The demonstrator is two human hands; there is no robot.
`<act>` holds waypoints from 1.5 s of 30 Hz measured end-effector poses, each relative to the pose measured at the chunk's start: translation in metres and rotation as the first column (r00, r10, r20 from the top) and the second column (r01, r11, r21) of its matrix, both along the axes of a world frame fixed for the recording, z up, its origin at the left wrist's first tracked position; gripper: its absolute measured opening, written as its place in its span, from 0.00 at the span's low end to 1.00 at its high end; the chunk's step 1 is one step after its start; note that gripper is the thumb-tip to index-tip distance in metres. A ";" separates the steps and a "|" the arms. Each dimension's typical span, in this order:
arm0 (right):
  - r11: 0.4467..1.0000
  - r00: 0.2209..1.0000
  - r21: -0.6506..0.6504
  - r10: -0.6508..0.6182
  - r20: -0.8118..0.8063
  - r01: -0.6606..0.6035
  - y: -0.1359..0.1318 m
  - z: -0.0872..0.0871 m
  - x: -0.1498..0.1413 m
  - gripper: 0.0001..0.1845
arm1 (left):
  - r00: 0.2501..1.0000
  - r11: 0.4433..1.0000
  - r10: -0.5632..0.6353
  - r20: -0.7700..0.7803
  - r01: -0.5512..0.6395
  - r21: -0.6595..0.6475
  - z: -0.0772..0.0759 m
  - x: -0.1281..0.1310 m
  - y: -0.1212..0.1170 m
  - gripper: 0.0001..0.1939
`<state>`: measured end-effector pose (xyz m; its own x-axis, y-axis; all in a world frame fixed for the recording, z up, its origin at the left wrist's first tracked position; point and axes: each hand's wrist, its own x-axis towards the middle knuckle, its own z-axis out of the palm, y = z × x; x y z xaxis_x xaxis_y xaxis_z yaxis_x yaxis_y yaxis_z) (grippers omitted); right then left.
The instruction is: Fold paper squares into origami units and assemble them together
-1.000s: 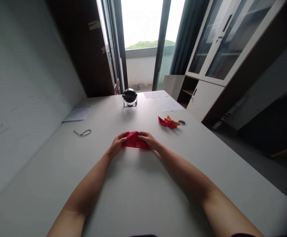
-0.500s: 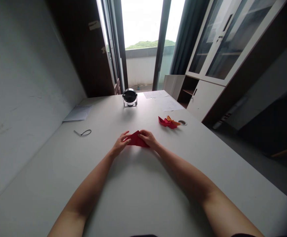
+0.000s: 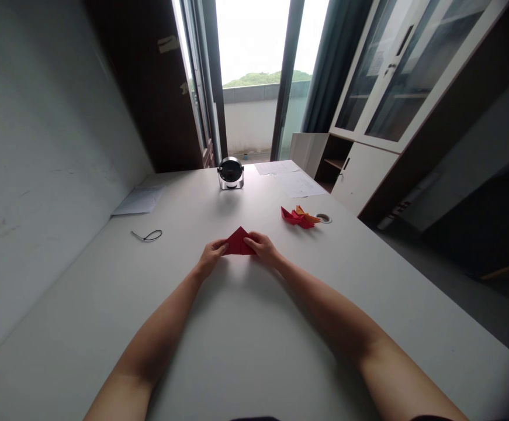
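A folded sheet of red paper (image 3: pixel 237 241) is held between my two hands over the middle of the table, its pointed top facing away from me. My left hand (image 3: pixel 213 252) pinches its left corner between thumb and fingers. On the opposite side, my right hand (image 3: pixel 263 248) grips the right corner, thumb on the near face. The fingers behind the paper are hidden.
Several folded paper pieces, red (image 3: pixel 295 218) and orange (image 3: pixel 309 216), lie right of my hands beside a roll of tape (image 3: pixel 324 218). A black cable tie (image 3: pixel 148 235) lies to the left. A round black device on a metal stand (image 3: pixel 231 173) and paper sheets (image 3: pixel 300 184) are farther back.
My left hand let its fingers spread off the paper, then closed on the left corner again. The red paper has turned and risen slightly, its peak now pointing straight away from me.
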<state>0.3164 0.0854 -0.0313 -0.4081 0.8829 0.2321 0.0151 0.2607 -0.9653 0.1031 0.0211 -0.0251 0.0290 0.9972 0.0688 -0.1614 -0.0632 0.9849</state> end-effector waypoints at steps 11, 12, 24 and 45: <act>0.990 0.974 0.116 0.049 0.220 -0.076 -0.008 0.008 0.000 0.16 | 0.970 0.998 -0.043 -0.238 0.030 -0.057 0.010 -0.002 -0.005 0.17; 0.988 0.966 0.126 0.057 0.253 -0.091 -0.010 0.008 0.000 0.16 | 0.969 0.998 -0.051 -0.242 0.040 -0.050 0.011 -0.002 -0.006 0.18; 0.953 0.879 0.212 0.095 0.466 -0.216 -0.017 0.014 -0.001 0.17 | 0.952 0.998 0.038 -0.303 -0.023 0.052 0.007 0.003 -0.010 0.17; 0.984 0.978 0.142 -0.134 0.160 0.112 0.005 0.002 0.009 0.21 | 0.941 0.957 0.287 -0.180 -0.271 0.107 0.004 -0.006 -0.003 0.15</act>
